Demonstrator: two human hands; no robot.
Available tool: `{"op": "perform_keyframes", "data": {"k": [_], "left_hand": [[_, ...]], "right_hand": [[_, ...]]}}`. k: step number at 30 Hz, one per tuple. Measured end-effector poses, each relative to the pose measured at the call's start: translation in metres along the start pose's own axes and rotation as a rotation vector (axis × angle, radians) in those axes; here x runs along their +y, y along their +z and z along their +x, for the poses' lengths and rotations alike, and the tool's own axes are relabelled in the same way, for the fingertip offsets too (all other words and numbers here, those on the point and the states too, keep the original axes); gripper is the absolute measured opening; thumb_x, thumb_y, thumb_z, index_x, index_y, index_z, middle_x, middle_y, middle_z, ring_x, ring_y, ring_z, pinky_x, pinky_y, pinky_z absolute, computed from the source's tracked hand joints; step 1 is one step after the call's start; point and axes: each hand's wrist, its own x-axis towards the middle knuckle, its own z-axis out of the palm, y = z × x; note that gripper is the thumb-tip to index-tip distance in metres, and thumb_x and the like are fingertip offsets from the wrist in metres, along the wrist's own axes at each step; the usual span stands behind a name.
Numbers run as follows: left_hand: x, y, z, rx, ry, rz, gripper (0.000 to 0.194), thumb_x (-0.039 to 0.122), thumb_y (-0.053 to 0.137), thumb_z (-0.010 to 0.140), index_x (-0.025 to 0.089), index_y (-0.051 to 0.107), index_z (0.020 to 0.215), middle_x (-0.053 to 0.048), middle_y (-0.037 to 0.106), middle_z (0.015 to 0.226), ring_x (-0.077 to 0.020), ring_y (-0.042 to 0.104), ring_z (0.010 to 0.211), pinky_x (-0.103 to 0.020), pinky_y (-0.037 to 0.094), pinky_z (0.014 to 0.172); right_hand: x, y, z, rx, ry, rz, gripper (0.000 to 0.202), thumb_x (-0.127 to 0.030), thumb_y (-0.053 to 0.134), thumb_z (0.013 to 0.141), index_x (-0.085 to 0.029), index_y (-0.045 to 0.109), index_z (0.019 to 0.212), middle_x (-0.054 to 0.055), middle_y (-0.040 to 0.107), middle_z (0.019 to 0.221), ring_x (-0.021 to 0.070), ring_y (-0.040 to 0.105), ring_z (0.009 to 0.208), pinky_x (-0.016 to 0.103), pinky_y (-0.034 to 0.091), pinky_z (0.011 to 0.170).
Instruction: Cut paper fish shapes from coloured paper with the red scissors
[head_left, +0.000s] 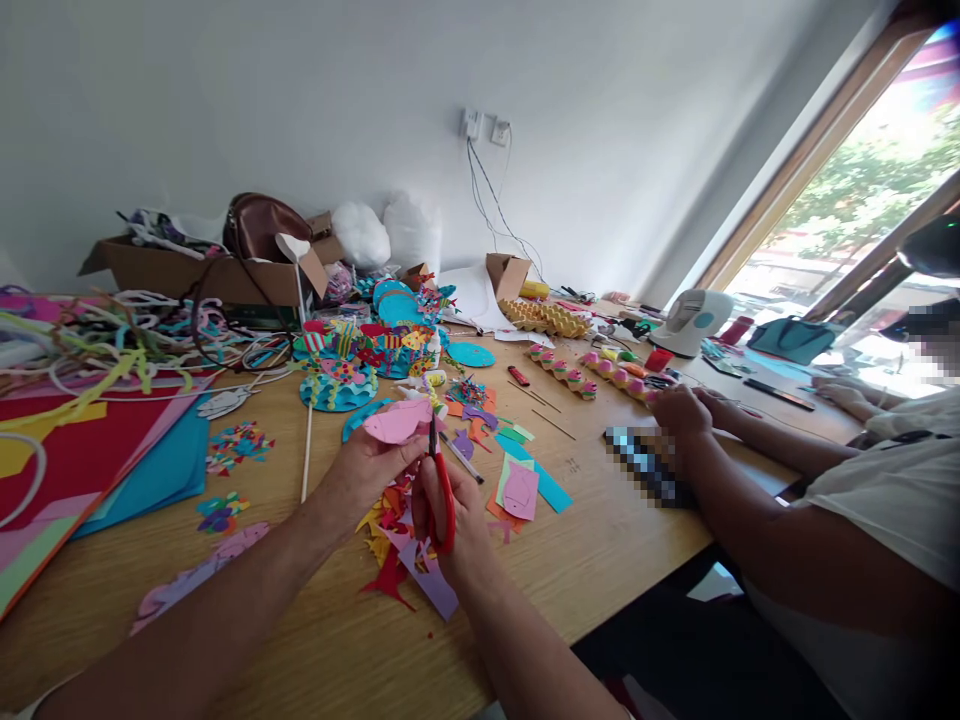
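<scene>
A pink paper fish (396, 422) is pinched in my left hand (367, 470), held above the table. My right hand (459, 525) grips red-handled scissors (445, 500), their blades pointing up beside the fish's right end. I cannot tell whether the blades touch the paper. Beneath my hands lies a heap of paper scraps (390, 575) in red, yellow and purple. Just right of it, a pink paper piece with a drawn fish (519, 490) rests on orange and green sheets. A pen (463, 460) lies close behind my right hand.
Coloured paper sheets (150, 480) and a tangle of pipe cleaners (142, 340) cover the left side. Blue decorated discs (337, 388) stand behind my hands. A cardboard box (202, 275) is at the wall. At right, a co-worker's hands (682, 420) are over the table near a phone (641, 465).
</scene>
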Motion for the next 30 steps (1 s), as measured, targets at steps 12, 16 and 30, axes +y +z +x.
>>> {"op": "perform_keyframes", "data": {"k": [12,16,30], "left_hand": [[-0.006,-0.005,0.005,0.133,0.063,-0.059,0.018,0.033,0.067,0.066,0.017,0.059,0.069,0.006,0.052,0.056,-0.0097,0.045,0.052,-0.021,0.037,0.050],[-0.001,-0.006,0.005,0.173,0.081,-0.028,0.015,0.030,0.066,0.064,0.017,0.058,0.062,0.005,0.052,0.054,-0.0098,0.044,0.052,-0.022,0.036,0.049],[0.005,-0.010,0.002,0.024,-0.018,-0.106,0.006,0.022,0.062,0.071,0.016,0.062,0.069,0.004,0.058,0.061,-0.0095,0.050,0.058,-0.021,0.039,0.056]], "right_hand": [[0.004,0.005,-0.004,0.000,0.000,-0.096,0.044,-0.058,0.052,0.082,-0.019,0.046,0.062,-0.008,0.042,0.037,0.0053,0.033,0.032,0.018,0.023,0.034],[0.001,0.006,-0.006,-0.020,0.021,-0.090,0.046,-0.061,0.051,0.081,-0.019,0.046,0.061,-0.008,0.043,0.039,0.0056,0.034,0.033,0.018,0.023,0.034],[0.005,0.001,-0.003,-0.081,-0.019,-0.113,0.052,-0.069,0.050,0.077,-0.020,0.045,0.062,-0.007,0.043,0.040,0.0061,0.035,0.034,0.018,0.026,0.034]]}}
